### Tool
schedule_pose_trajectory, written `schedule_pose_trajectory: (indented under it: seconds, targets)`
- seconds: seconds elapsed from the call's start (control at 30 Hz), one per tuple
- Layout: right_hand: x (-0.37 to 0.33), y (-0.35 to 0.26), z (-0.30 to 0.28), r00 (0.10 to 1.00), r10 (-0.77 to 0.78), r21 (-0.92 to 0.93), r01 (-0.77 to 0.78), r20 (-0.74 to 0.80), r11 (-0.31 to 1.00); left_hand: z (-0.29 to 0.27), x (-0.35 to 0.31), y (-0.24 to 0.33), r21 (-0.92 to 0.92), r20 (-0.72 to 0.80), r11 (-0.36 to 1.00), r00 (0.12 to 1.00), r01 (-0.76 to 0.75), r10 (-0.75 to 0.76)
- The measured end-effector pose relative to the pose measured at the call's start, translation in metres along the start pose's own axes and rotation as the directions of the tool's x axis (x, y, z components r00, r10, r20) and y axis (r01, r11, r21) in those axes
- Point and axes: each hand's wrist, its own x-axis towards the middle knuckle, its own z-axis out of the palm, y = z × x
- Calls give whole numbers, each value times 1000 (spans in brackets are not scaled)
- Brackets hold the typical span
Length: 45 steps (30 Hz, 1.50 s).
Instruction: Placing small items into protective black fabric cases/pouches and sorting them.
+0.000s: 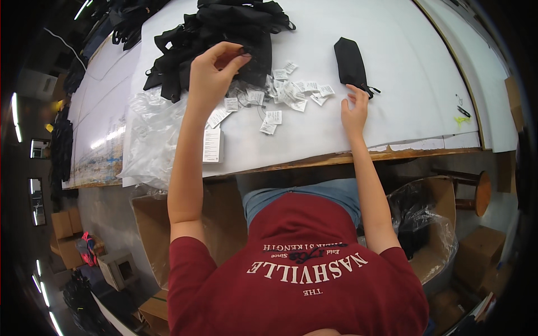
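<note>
Raised over the near side of a pile of black fabric pouches [193,33], my left hand [211,75] has thumb and fingertips pinched. A dark loop shows at the fingertips, seemingly part of a black pouch [259,63], whose outline blurs into the pile behind. To the right, a single slim black pouch [349,59] lies on the table with a short cord at its near end. The fingers of my right hand [355,109] are spread at that near end, the tips at or just touching it. Several white printed tags [300,92] lie scattered between my hands.
A clear plastic bag [148,134] and a small white box [212,147] lie by my left forearm on the white-covered table [314,140]. A small cutter [464,111] is at the far right. Open cardboard boxes [151,224] stand below the table edge, near a wooden stool [482,193].
</note>
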Motion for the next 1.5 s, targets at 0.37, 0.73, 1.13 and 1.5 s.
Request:
schedule_pose_trajectory:
  seconds: [0.37,0.73,1.13,1.5]
  targets:
    - [1,6,-4,995,37,127,-48,88,991,57,-82,-30,175,354,980,922,98,-156]
    - [-14,-81,38,762,-176,-258,413,623,873,-75,-172,-144,762,-338,462,887,455,-315]
    - [21,-126,13,789,-175,-146,317,588,937,-65,-173,-131,768,-367,484,907,420,-205]
    - [29,-181,-29,873,-333,79,327,356,942,-67,-152,-67,58,-440,862,788,504,-431]
